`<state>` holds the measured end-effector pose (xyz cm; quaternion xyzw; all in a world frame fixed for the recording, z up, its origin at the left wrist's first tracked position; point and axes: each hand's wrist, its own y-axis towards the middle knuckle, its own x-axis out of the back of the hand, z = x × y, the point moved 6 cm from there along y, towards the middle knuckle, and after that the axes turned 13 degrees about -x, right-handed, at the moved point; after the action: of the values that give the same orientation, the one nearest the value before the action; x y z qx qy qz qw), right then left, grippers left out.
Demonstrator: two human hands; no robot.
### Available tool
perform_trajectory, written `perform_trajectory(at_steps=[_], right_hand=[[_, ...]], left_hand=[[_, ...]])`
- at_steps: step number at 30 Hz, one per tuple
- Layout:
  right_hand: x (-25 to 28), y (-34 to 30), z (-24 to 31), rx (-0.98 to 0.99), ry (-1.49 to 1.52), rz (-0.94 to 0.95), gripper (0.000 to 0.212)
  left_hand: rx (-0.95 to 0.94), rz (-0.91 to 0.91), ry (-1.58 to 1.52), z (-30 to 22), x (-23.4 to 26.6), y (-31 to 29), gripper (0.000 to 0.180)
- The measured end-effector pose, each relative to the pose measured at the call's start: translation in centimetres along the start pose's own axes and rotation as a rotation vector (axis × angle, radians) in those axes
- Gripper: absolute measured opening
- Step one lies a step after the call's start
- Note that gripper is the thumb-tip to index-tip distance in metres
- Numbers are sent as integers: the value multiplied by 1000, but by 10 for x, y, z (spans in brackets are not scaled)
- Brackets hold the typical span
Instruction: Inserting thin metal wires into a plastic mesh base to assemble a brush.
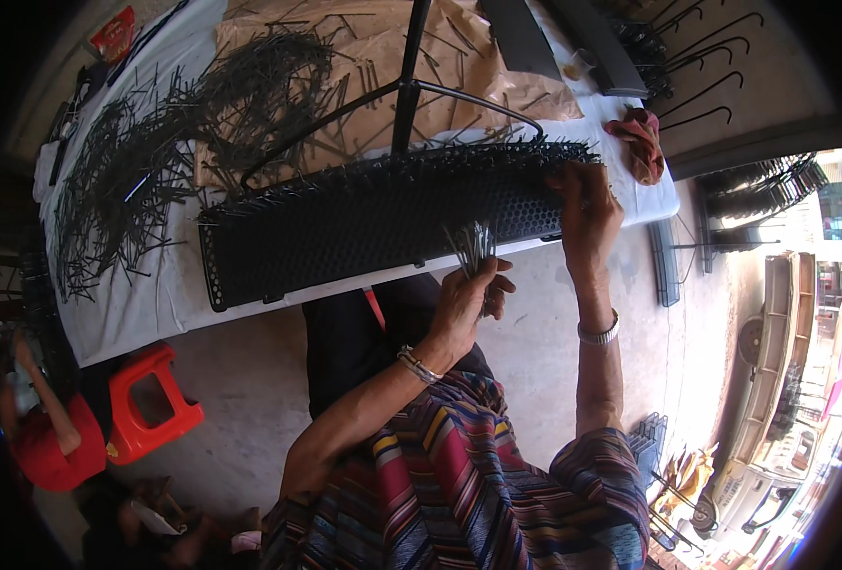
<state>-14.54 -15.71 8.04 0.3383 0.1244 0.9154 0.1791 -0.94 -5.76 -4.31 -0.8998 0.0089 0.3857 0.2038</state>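
A long black perforated panel [345, 233] lies along the near edge of the white-covered table [169, 318]. Thin dark pins bristle in a dense row [421, 160] along its far edge. My left hand [464, 299] is closed round a bunch of thin, shiny pins [475, 245], their tips fanned upward in front of the panel's near edge. At the panel's right end, my right hand [590, 204] is closed, its fingertips pinched against the pin row. Whatever lies between those fingertips is too small or hidden to make out.
Loose dark pins [250, 85] heap across the table's left and on brown paper [497, 33]. A black metal stand [407, 90] rises behind the panel. A reddish cloth [638, 144] rests at the right corner. A red stool [155, 404] and another person [55, 442] are at left.
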Motion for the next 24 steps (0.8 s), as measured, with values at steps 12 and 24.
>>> perform_trajectory(at_steps=[12, 24], right_hand=[[0, 8, -2, -36, 56, 71, 5], [-11, 23, -3, -86, 9, 156, 6]], left_hand=[[27, 39, 46, 2, -3, 0, 31], [42, -2, 44, 4, 1, -1, 32]])
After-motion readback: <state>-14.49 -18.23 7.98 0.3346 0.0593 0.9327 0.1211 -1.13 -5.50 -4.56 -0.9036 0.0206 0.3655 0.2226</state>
